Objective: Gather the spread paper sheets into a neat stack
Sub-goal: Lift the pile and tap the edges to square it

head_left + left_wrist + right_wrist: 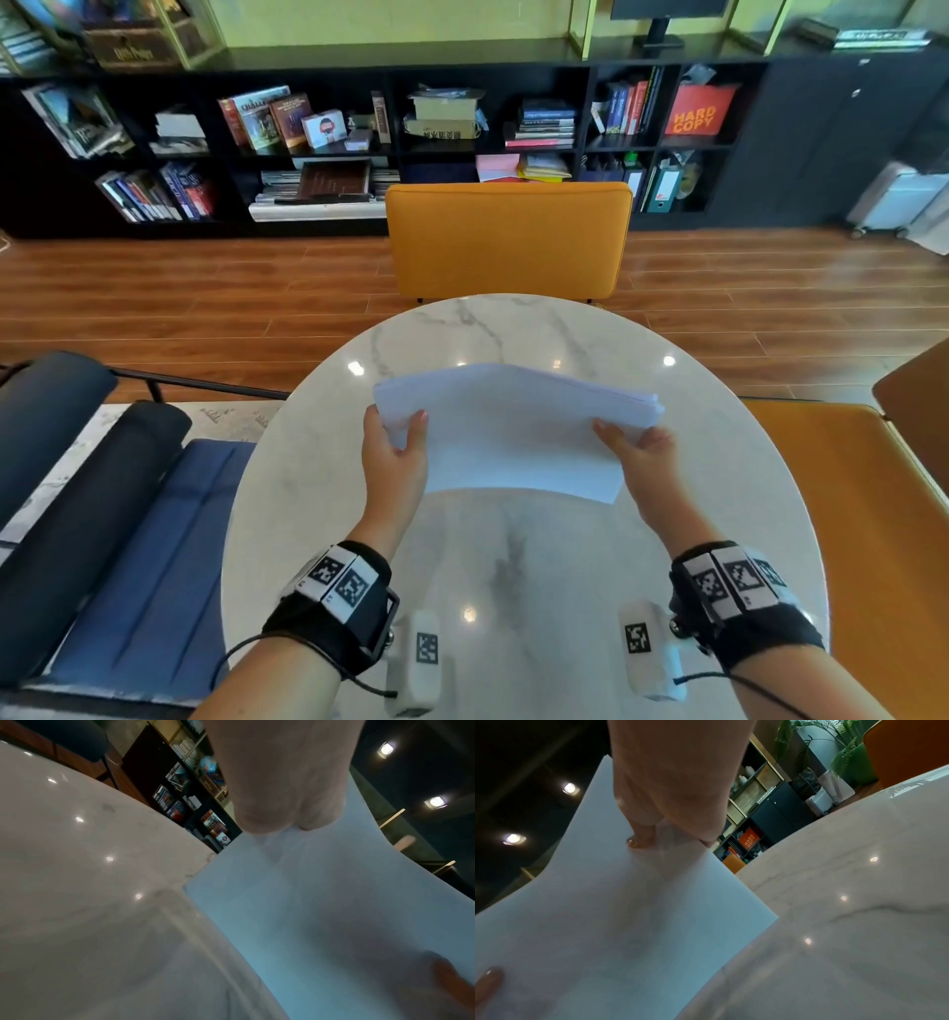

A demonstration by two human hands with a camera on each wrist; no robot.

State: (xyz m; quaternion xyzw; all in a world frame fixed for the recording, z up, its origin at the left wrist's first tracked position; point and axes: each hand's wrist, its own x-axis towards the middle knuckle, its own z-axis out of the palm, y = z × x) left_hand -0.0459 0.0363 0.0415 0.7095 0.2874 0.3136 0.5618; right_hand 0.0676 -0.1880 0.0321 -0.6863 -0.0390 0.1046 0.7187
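A stack of white paper sheets (513, 431) is held tilted over the round marble table (513, 555), its near edge low by the tabletop. My left hand (394, 452) grips the stack's left side, thumb on top. My right hand (639, 452) grips the right side the same way. From the left wrist the stack (321, 912) shows from underneath, my left hand (282, 780) above it. The right wrist view also has the stack (618, 923) from below, with my right hand (670, 801) pinching its edge over the table (859, 923).
An orange chair (508, 239) stands at the table's far side and another orange seat (873, 514) at the right. A dark blue padded chair (128, 539) is at the left. Black bookshelves (359, 139) line the far wall.
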